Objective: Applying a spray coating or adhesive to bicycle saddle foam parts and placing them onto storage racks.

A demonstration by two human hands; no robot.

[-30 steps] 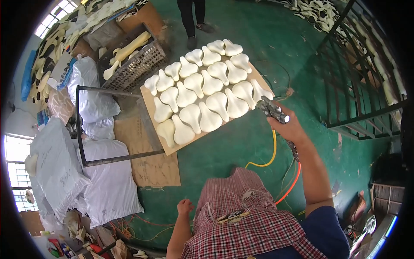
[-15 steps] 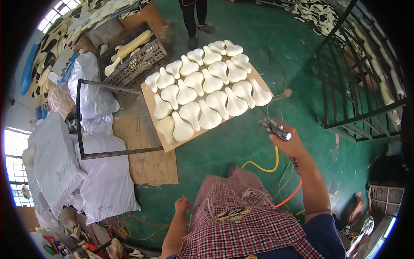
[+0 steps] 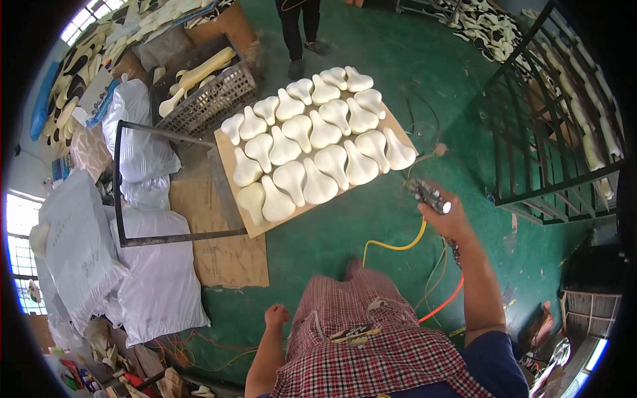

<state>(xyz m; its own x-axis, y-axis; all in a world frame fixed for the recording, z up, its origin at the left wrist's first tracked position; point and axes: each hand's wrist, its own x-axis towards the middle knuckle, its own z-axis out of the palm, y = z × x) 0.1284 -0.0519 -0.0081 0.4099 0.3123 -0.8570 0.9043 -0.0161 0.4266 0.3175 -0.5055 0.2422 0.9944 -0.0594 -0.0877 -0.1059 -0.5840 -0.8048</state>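
My right hand point(image 3: 450, 215) is closed round a metal spray gun point(image 3: 428, 196), its nozzle toward the near right corner of a board. A yellow hose point(image 3: 398, 247) and an orange-red hose point(image 3: 443, 302) hang below it. On the brown board point(image 3: 265, 227) lie several cream-white bicycle saddle pads point(image 3: 318, 182), set in rows with narrow and wide ends alternating. My left hand point(image 3: 277, 315) hangs low beside my checked apron point(image 3: 365, 331), loosely curled with fingers slightly apart and nothing in it. No spray mist can be made out.
A dark metal frame point(image 3: 179, 237) juts out left of the board, near white sacks point(image 3: 162, 278) and flat cardboard point(image 3: 229, 262). Behind stands a plastic crate point(image 3: 215, 99) of foam pieces. A person's legs point(image 3: 298, 33) are beyond the board. A black rack point(image 3: 557, 192) stands right; hoses trail on the floor.
The view has shifted slightly, and the board and pads sit a little further left in it. My right hand still grips the spray gun; my left hand stays low.
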